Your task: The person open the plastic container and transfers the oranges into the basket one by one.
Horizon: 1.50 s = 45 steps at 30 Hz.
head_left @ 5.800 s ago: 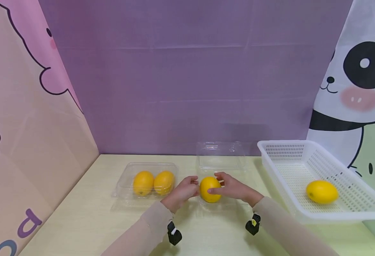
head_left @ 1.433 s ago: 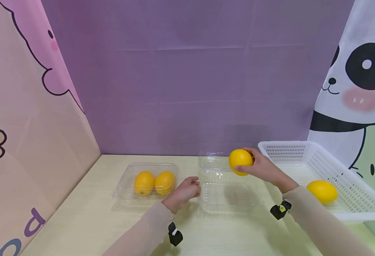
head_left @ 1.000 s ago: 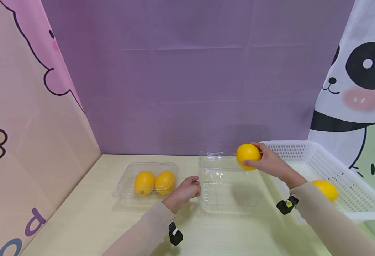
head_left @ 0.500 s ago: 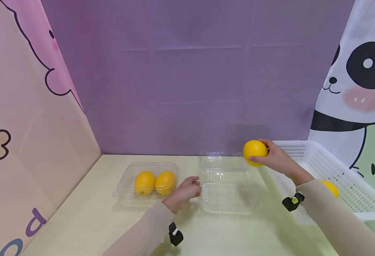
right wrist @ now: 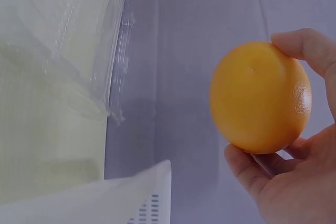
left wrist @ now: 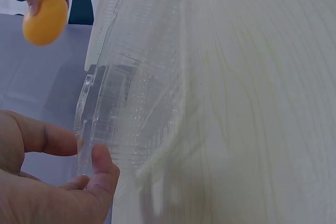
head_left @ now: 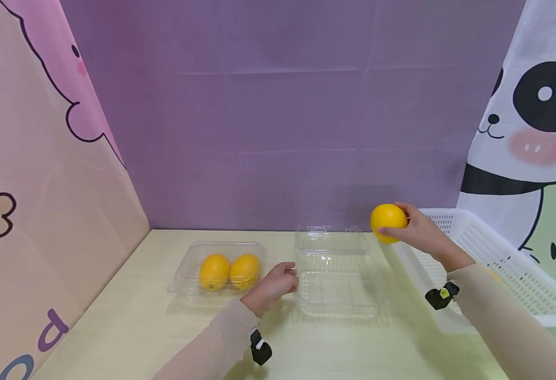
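My right hand [head_left: 422, 232] grips a yellow lemon [head_left: 388, 223] between thumb and fingertips. In the head view the lemon is up in front of the purple backdrop, beside the white basket's near-left corner region. The right wrist view shows the lemon's small nub [right wrist: 252, 70] facing the camera. My left hand [head_left: 272, 287] stays at the left edge of an open clear plastic clamshell box [head_left: 337, 311]. Its thumb and forefinger pinch the rim in the left wrist view. No fruit lies in this box, and its lid [head_left: 332, 241] leans back behind it.
A closed clear clamshell box [head_left: 192, 253] holding two lemons [head_left: 213, 272] stands left. On the right is a white perforated basket [head_left: 555, 316]; a lemon in it is almost wholly hidden by my right sleeve [head_left: 501, 316]. Purple cloth [head_left: 259, 132] borders the table's back edge.
The right hand has lifted the lemon from the open clear box and carried it up and rightward. The box's lid sits lower than at first. The left hand has hardly moved.
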Each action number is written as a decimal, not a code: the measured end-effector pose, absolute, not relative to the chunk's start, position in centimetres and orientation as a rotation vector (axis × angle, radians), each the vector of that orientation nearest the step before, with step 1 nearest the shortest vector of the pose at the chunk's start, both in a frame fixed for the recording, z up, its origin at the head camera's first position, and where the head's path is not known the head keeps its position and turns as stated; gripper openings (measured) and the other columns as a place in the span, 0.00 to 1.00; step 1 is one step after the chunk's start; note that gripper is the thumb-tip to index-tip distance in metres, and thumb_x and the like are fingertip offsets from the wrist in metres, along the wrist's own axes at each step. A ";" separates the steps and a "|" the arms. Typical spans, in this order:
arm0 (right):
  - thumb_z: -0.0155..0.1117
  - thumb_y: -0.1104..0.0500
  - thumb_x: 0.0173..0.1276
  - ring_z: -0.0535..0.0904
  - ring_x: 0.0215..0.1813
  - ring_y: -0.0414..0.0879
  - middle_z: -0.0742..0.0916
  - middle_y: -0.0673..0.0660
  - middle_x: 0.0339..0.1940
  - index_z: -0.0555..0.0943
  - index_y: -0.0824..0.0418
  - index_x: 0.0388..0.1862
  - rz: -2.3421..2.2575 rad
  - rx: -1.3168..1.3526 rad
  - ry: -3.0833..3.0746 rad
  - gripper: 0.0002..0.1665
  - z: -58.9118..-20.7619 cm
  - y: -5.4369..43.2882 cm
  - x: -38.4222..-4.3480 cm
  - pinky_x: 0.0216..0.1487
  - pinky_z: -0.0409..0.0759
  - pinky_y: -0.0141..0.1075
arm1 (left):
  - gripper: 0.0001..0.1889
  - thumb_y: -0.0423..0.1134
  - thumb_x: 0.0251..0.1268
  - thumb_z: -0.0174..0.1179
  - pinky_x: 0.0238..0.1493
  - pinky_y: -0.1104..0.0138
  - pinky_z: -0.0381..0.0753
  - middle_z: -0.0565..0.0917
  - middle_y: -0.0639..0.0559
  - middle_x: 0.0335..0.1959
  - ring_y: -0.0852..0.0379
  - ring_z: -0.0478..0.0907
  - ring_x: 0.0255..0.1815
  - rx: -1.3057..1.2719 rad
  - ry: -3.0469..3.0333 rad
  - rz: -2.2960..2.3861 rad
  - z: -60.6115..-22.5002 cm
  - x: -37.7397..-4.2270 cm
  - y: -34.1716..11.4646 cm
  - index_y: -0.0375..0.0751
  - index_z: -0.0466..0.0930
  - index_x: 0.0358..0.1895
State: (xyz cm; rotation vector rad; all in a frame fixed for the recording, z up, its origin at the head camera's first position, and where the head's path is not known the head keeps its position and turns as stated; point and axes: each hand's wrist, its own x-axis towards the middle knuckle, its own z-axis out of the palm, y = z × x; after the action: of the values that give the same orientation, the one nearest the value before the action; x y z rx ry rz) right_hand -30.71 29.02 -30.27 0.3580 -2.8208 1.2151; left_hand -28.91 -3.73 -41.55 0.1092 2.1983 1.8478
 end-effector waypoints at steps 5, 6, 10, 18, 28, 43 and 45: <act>0.68 0.43 0.69 0.72 0.60 0.65 0.69 0.73 0.68 0.51 0.72 0.77 1.197 0.337 -2.827 0.55 -30.0 29.8 -30.9 0.60 0.74 0.57 | 0.34 0.25 0.60 0.51 0.59 0.55 0.78 0.68 0.31 0.66 0.45 0.75 0.52 0.128 2.196 1.851 -41.6 -28.9 -3.8 0.22 0.57 0.72; 0.67 0.43 0.69 0.72 0.60 0.65 0.69 0.74 0.68 0.50 0.72 0.77 1.186 0.334 -2.831 0.55 -30.0 30.0 -31.0 0.59 0.74 0.56 | 0.34 0.25 0.60 0.51 0.59 0.55 0.78 0.68 0.31 0.66 0.44 0.75 0.53 0.129 2.193 1.854 -41.6 -28.9 -3.8 0.22 0.57 0.72; 0.66 0.42 0.70 0.72 0.59 0.65 0.68 0.74 0.68 0.49 0.72 0.78 1.167 0.321 -2.845 0.55 -30.0 30.7 -31.1 0.57 0.76 0.56 | 0.34 0.26 0.61 0.51 0.60 0.54 0.77 0.67 0.30 0.66 0.41 0.75 0.55 0.134 2.183 1.867 -41.5 -28.8 -3.8 0.22 0.56 0.73; 0.65 0.41 0.70 0.72 0.58 0.66 0.67 0.76 0.68 0.48 0.74 0.77 1.119 0.290 -2.867 0.57 -30.1 31.9 -31.4 0.57 0.76 0.57 | 0.34 0.26 0.62 0.52 0.60 0.54 0.77 0.68 0.31 0.66 0.44 0.75 0.53 0.115 2.190 1.848 -41.5 -28.9 -3.8 0.23 0.57 0.73; 0.64 0.38 0.69 0.69 0.60 0.68 0.64 0.77 0.70 0.46 0.75 0.78 1.100 0.207 -2.904 0.60 -30.0 33.3 -31.3 0.59 0.72 0.62 | 0.34 0.26 0.61 0.52 0.61 0.54 0.77 0.68 0.32 0.66 0.43 0.75 0.54 0.098 2.191 1.847 -41.6 -28.9 -3.8 0.24 0.58 0.73; 0.64 0.39 0.69 0.69 0.58 0.68 0.66 0.77 0.67 0.48 0.77 0.76 1.117 0.167 -2.916 0.59 -30.7 34.9 -31.7 0.58 0.72 0.60 | 0.34 0.26 0.61 0.52 0.58 0.56 0.79 0.69 0.33 0.65 0.47 0.75 0.48 0.095 2.209 1.839 -41.5 -28.9 -3.7 0.24 0.58 0.72; 0.65 0.39 0.69 0.69 0.58 0.68 0.67 0.77 0.67 0.48 0.77 0.76 1.125 0.160 -2.922 0.59 -30.8 35.1 -31.8 0.58 0.72 0.60 | 0.34 0.26 0.61 0.52 0.58 0.56 0.78 0.69 0.33 0.65 0.46 0.75 0.49 0.097 2.212 1.836 -41.5 -28.9 -3.7 0.24 0.59 0.72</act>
State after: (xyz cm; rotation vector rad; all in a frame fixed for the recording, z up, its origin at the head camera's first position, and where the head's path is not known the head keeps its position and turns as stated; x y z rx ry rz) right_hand -31.79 35.13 -30.83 0.1597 -2.9216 1.1246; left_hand -28.88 -3.70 -41.50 0.0972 2.2123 1.8362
